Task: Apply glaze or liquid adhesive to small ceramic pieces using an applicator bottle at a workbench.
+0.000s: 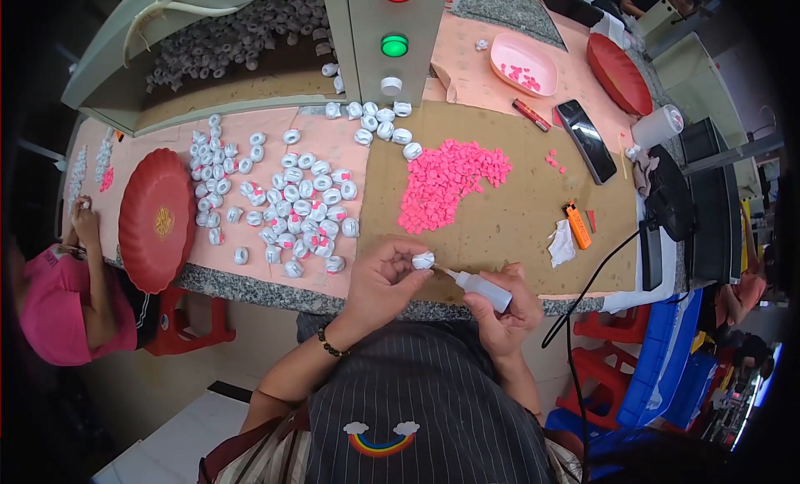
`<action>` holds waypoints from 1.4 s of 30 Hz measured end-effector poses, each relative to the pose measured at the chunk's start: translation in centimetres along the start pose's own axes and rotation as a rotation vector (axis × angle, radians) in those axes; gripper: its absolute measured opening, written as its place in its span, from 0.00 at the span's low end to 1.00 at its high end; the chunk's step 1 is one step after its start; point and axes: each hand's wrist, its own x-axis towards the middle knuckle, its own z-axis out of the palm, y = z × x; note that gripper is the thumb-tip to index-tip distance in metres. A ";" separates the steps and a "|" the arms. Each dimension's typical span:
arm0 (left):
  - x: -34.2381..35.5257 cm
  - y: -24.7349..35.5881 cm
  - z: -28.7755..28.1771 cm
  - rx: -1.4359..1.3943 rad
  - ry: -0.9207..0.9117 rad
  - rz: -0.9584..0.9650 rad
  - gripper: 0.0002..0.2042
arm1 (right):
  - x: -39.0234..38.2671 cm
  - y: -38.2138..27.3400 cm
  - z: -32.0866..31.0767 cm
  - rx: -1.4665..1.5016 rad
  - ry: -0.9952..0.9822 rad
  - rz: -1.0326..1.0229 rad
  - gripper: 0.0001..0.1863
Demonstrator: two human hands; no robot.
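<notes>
Between the thumb and fingers of my left hand (383, 277) is a small white ring-shaped piece (423, 260). My right hand (507, 313) grips a white squeeze bottle (483, 291) with a thin nozzle, whose tip points left and meets or nearly meets the ring piece. Both hands are over the table's front edge. Beyond them lies a heap of small pink pieces (450, 180) on brown board. To the left, many similar white ring pieces (304, 201) are spread about, some showing bits of pink.
A grey cabinet (354, 42) with red and green lights stands behind. Red fluted tray (158, 226) sits left, near another person in pink (71, 305). On the right are a phone (586, 141), an orange lighter (577, 226), a pink dish (523, 65) and a hanging black cable (587, 271).
</notes>
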 end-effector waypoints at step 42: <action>-0.1 -0.3 0.2 0.104 0.031 0.064 0.15 | -0.7 0.8 -0.1 0.043 0.053 0.005 0.13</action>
